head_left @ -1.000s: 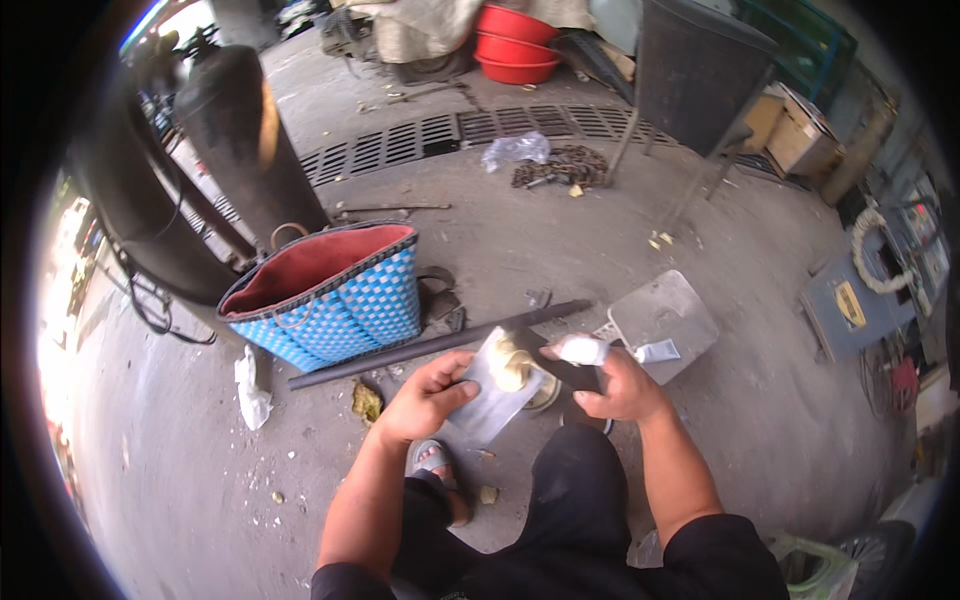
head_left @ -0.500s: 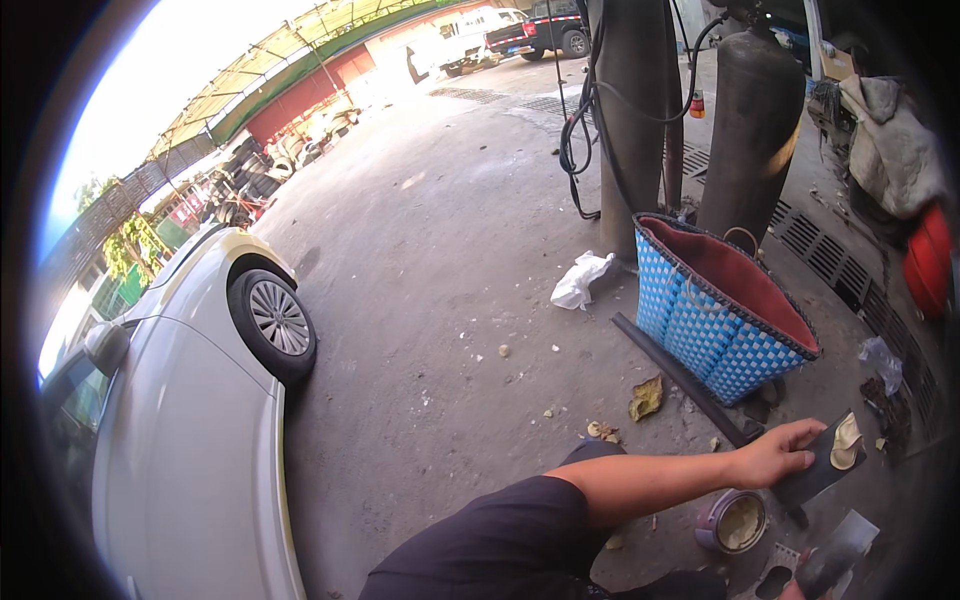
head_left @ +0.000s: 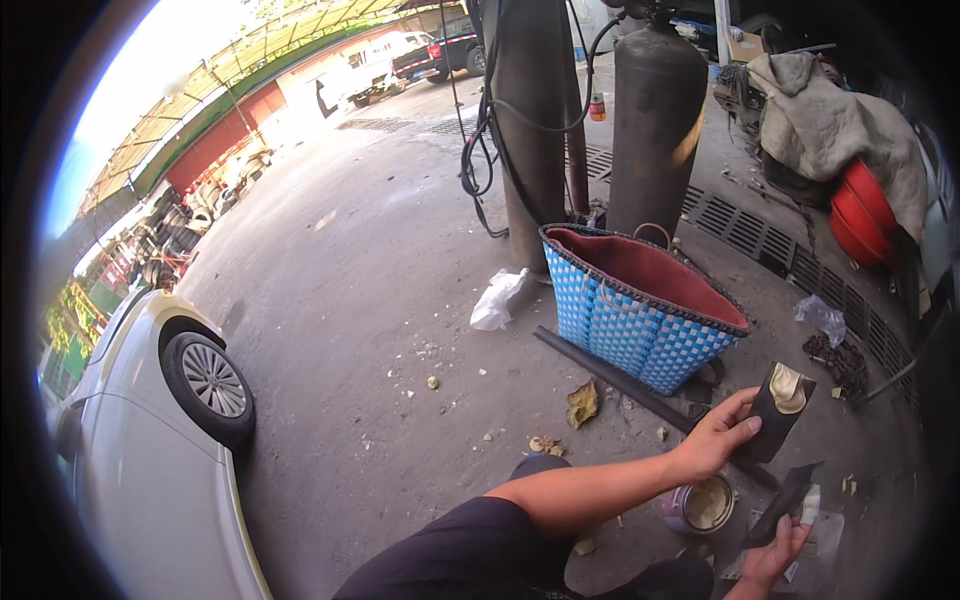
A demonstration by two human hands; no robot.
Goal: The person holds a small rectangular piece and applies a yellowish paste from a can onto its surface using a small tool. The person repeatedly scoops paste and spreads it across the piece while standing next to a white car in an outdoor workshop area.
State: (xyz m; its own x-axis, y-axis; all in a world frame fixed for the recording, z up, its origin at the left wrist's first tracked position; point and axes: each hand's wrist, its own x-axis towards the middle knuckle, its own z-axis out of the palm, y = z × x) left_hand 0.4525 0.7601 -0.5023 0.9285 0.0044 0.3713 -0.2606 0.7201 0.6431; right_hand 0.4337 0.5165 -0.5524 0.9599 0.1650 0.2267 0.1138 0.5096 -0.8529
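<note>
My left hand (head_left: pixel 718 440) grips a dark flat board (head_left: pixel 768 432) by its near edge, thumb on top. A dollop of cream-coloured putty (head_left: pixel 789 387) sits at the board's far end. Just below, my right hand (head_left: pixel 775 552) is closed on a dark flat scraper (head_left: pixel 785 505), its blade pointing up toward the board but apart from it. Pale smears show beside the fingers. Under my left wrist stands an open round tin (head_left: pixel 675 512) with cream paste inside. A flat pale sheet (head_left: pixel 826 535) lies on the ground by my right hand.
A blue-and-white woven bag (head_left: pixel 630 330) stands ahead, with a dark bar (head_left: pixel 610 378) before it. Behind are tall gas cylinders (head_left: pixel 655 120) with hoses. A pale car (head_left: pixel 150 480) is at left. White plastic (head_left: pixel 498 300), red basins (head_left: pixel 862 215) and a drain grating (head_left: pixel 745 228) lie around.
The view has swung right, shifting the surroundings left. My right hand and scraper have risen into fuller view, closer to the board. My left hand has tipped the board more upright.
</note>
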